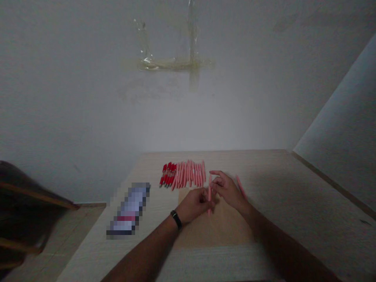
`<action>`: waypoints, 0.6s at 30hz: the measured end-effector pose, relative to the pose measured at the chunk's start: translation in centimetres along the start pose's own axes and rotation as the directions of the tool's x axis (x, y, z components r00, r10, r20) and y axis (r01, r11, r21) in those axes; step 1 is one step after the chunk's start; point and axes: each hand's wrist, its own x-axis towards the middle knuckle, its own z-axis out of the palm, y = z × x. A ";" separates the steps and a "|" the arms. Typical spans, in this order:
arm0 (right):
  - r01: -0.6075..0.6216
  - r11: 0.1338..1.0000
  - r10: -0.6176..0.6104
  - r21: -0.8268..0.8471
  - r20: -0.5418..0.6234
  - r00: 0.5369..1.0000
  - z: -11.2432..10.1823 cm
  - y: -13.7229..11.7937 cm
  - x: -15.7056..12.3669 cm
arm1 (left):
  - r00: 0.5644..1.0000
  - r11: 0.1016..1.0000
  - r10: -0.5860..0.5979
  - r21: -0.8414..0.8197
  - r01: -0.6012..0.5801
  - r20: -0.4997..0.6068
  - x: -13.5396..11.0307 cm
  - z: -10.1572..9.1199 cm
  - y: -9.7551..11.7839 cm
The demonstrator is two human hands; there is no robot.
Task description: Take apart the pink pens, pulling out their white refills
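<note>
Pink and thin, a pink pen tube (209, 194) stands almost upright between both hands, above a brown sheet (219, 231) that lies on the wooden table (293, 203). The left hand (194, 203) is curled, and its fingers seem closed on the low part of the tube. The right hand (227, 190) pinches the upper part with its fingertips, and one finger pokes out a bit. The tube looks light and stiff, and probably smooth, so it could slip. A soft pinch near the middle should hold it well. Behind the hands lies a row of pink tubes (190, 174), side by side, with red pen parts (168, 175) just to their left. One more pink stick (241, 187) lies alone beside the right hand. A blurred box (129, 209) rests well apart on the left. A dark wristband (176, 219) sits on the left wrist. The room is dim, so I cannot tell whether the tube has a tip or a cap. The fingers hide its middle.
</note>
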 end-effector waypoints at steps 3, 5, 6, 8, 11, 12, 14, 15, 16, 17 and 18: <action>0.011 1.000 -0.012 0.014 0.019 1.000 -0.2 -0.2 0.0 | 0.999 0.998 0.006 -0.065 -0.004 0.031 0.1 -0.1 -0.2; 0.025 1.000 -0.025 0.003 0.030 0.999 -0.3 -0.3 -0.1 | 0.999 0.998 -0.003 -0.070 0.007 0.054 0.1 -0.1 -0.3; 0.030 1.000 -0.030 -0.010 0.036 0.999 -0.3 -0.4 -0.2 | 0.998 0.998 -0.011 -0.062 0.016 0.067 0.0 -0.1 -0.3; 0.034 0.998 -0.032 -0.045 0.045 0.998 -0.3 -0.5 -0.3 | 0.996 0.998 -0.027 -0.045 0.031 0.085 0.0 0.0 -0.4; 0.034 0.995 -0.028 -0.090 0.061 0.998 -0.1 -0.7 -0.5 | 0.994 0.998 -0.037 -0.037 0.041 0.102 -0.2 0.2 -0.2; 0.034 0.994 -0.028 -0.105 0.059 0.998 -0.1 -0.7 -0.6 | 0.994 0.999 -0.035 -0.023 0.038 0.108 -0.2 0.2 -0.1; 0.037 0.990 -0.032 -0.138 0.042 0.999 -0.2 -0.6 -0.6 | 0.993 0.999 -0.021 0.041 0.017 0.116 -0.3 0.1 0.2; 0.039 0.987 -0.036 -0.153 0.025 0.999 -0.3 -0.5 -0.5 | 0.993 0.997 -0.012 0.083 0.002 0.117 -0.3 0.0 0.4; 0.042 0.985 -0.041 -0.169 0.007 0.999 -0.5 -0.4 -0.5 | 0.994 0.991 0.000 0.131 -0.014 0.110 -0.3 -0.1 0.6; 0.044 0.983 -0.046 -0.181 -0.011 0.999 -0.7 -0.3 -0.4 | 0.996 0.981 0.016 0.192 -0.032 0.088 -0.4 -0.3 0.7; 0.045 0.981 -0.051 -0.187 -0.028 0.998 -1.0 -0.2 -0.3 | 0.998 0.965 0.028 0.259 -0.042 0.058 -0.4 -0.5 0.9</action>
